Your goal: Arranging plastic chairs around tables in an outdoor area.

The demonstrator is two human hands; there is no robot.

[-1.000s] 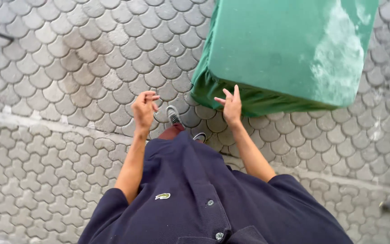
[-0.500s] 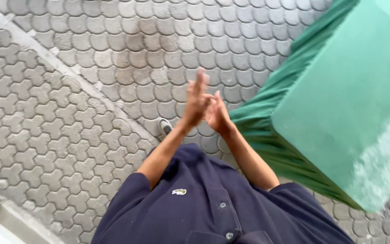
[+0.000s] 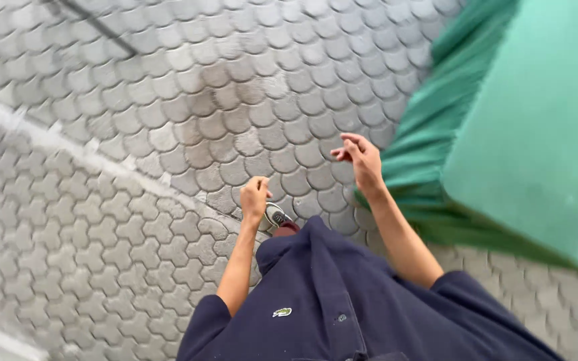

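Hanging over grey paving, both hands empty — left hand [image 3: 255, 195] loosely curled at frame centre, right hand [image 3: 361, 159] with fingers spread, just beside the green-draped table [image 3: 536, 134] at right. Cloth already covering it; nothing gripped.

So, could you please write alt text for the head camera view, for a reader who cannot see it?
A person in a navy polo shirt looks down at both empty hands: the left hand loosely curled, the right hand open near a green-draped table. Grey interlocking paving and one grey shoe lie below.
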